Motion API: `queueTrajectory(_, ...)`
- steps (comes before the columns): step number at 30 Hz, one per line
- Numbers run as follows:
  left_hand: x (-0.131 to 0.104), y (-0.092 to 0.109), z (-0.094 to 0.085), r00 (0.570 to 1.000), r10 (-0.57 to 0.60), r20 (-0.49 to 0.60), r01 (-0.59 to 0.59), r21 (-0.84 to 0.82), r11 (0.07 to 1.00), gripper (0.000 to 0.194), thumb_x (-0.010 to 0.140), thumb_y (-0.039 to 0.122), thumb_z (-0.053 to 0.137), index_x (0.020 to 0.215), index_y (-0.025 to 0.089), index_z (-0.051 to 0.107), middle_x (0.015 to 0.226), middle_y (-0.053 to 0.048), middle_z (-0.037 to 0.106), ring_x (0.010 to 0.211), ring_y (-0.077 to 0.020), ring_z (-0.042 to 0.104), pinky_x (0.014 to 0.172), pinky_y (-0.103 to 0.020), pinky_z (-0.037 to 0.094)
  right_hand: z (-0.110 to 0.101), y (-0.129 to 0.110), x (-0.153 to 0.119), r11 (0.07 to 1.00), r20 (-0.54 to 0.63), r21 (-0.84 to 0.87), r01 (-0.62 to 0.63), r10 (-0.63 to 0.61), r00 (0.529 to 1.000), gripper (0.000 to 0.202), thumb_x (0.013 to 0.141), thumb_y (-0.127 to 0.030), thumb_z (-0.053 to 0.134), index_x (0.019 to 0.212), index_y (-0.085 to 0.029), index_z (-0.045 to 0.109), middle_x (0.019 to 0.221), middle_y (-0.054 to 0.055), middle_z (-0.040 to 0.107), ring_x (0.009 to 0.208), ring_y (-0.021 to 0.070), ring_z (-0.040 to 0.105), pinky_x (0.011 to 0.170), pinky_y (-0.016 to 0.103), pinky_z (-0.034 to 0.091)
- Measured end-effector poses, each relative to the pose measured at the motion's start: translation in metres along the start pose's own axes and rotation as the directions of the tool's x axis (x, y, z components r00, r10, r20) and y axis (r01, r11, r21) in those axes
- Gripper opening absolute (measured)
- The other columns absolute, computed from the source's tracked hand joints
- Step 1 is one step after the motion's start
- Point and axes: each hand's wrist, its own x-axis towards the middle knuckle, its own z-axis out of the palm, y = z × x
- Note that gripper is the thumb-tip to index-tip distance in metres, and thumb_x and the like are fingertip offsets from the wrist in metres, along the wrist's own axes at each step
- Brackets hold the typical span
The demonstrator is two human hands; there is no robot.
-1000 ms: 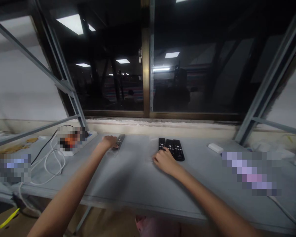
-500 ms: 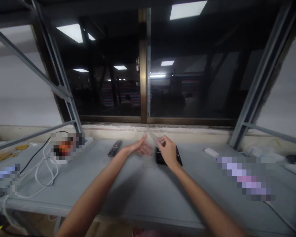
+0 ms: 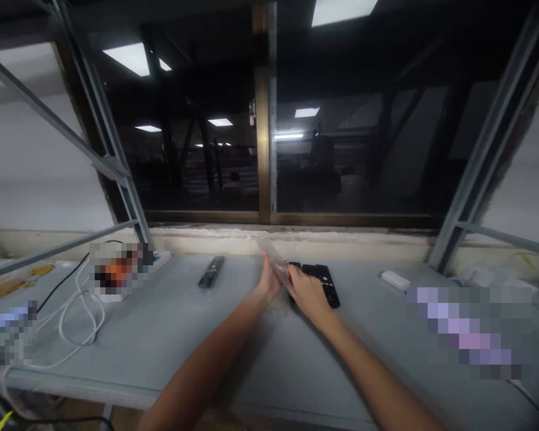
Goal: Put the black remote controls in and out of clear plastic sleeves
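Observation:
A thin, translucent plastic bag point(image 3: 273, 256) stands up between my two hands above the middle of the table. My right hand point(image 3: 311, 294) pinches its right side with closed fingers. On the other side, my left hand point(image 3: 268, 282) grips it, thumb pointing up and fingers partly hidden behind the bag. Just beyond my right hand, black remote controls point(image 3: 327, 280) lie side by side, partly covered by that hand. Another black remote control point(image 3: 211, 272) lies farther left, on what looks like clear plastic.
The grey table point(image 3: 161, 335) has a power strip point(image 3: 161, 260) and looped white cables point(image 3: 83, 341) at the left. A white plug-like block point(image 3: 395, 280) lies at the right beside a blurred-out item. Metal frame posts point(image 3: 449, 239) flank the dark window point(image 3: 197, 149).
My left hand has moved right, from open and apart to the plastic bag. My right hand keeps its pinch and has shifted slightly right and down, showing more of the remotes.

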Motion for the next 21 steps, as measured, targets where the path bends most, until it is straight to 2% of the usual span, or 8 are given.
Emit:
queueTrajectory(4,-0.002,-0.006,-0.004,0.999,-0.04,-0.009,0.04,0.064,0.997,0.064,0.084,0.07,0.028,0.079,0.017,0.063,0.066,-0.004,0.063,0.073,-0.0177,0.062,0.068,-0.026,0.047,0.002,-0.003,-0.001,0.995,0.03,-0.08,0.058,-0.056,0.998,0.022,0.091,-0.009,0.038,0.104,-0.019,0.053,0.091,0.011,0.067,0.072,0.0202,0.066,0.059,0.028,0.039)
queueTrajectory(7,0.003,-0.01,-0.006,0.997,-0.066,-0.051,0.069,0.067,0.995,0.062,0.082,0.07,0.038,0.085,0.014,0.064,0.066,-0.005,0.062,0.068,-0.0169,0.061,0.066,-0.026,0.046,0.002,-0.008,-0.002,0.981,0.012,-0.155,0.114,-0.114,0.993,0.028,0.091,-0.008,0.034,0.104,-0.019,0.055,0.092,0.012,0.067,0.072,0.0203,0.064,0.062,0.029,0.038)
queueTrajectory(10,0.008,-0.006,-0.012,0.992,-0.011,-0.126,0.012,0.007,1.0,0.053,0.087,0.062,0.039,0.082,0.014,0.061,0.061,-0.002,0.058,0.055,-0.0114,0.055,0.06,-0.023,0.044,-0.006,-0.007,-0.004,0.969,0.029,-0.127,0.21,-0.207,0.978,0.028,0.093,-0.012,0.036,0.113,-0.02,0.054,0.089,0.011,0.068,0.075,0.0201,0.063,0.066,0.029,0.038)
queueTrajectory(13,0.009,0.009,-0.024,0.981,0.046,-0.189,-0.054,-0.034,0.998,0.043,0.092,0.05,0.038,0.078,0.014,0.059,0.063,-0.001,0.056,0.052,-0.0081,0.052,0.058,-0.019,0.042,-0.016,0.011,-0.004,0.965,0.005,-0.028,0.261,-0.261,0.965,0.028,0.092,-0.026,0.046,0.119,-0.022,0.052,0.098,0.009,0.067,0.087,0.0223,0.062,0.075,0.031,0.04)
queueTrajectory(15,0.009,0.021,-0.034,0.976,0.042,-0.215,-0.053,-0.045,0.998,0.04,0.093,0.045,0.039,0.077,0.014,0.058,0.063,-0.001,0.056,0.053,-0.0074,0.052,0.057,-0.018,0.042,-0.017,0.03,-0.004,0.994,-0.059,0.025,0.102,-0.1,0.993,0.033,0.09,-0.034,0.05,0.121,-0.02,0.051,0.107,0.011,0.066,0.098,0.0248,0.059,0.083,0.035,0.039)
queueTrajectory(17,0.007,0.031,-0.044,0.971,0.039,-0.235,-0.056,-0.067,0.996,0.039,0.094,0.042,0.04,0.075,0.013,0.058,0.063,-0.001,0.056,0.053,-0.0069,0.052,0.056,-0.017,0.042,-0.01,0.049,-0.006,0.989,-0.084,0.04,-0.141,0.144,0.986,0.039,0.089,-0.036,0.051,0.123,-0.017,0.051,0.111,0.014,0.064,0.104,0.0289,0.057,0.087,0.041,0.038)
queueTrajectory(19,0.007,0.038,-0.052,0.969,0.049,-0.243,-0.075,-0.102,0.992,0.037,0.095,0.039,0.04,0.074,0.013,0.057,0.063,-0.001,0.056,0.053,-0.0067,0.053,0.056,-0.017,0.042,0.002,0.064,-0.008,0.932,0.065,0.045,-0.36,0.357,0.932,0.043,0.087,-0.036,0.052,0.124,-0.014,0.051,0.114,0.019,0.062,0.105,0.0329,0.057,0.087,0.046,0.039)
queueTrajectory(21,0.008,0.04,-0.056,0.97,0.05,-0.238,-0.085,-0.138,0.987,0.034,0.095,0.035,0.042,0.073,0.013,0.057,0.063,-0.001,0.057,0.053,-0.0071,0.053,0.058,-0.017,0.043,0.015,0.072,-0.01,0.879,0.264,0.055,-0.474,0.445,0.856,0.044,0.088,-0.033,0.05,0.127,-0.013,0.05,0.118,0.021,0.059,0.106,0.0341,0.057,0.086,0.047,0.04)
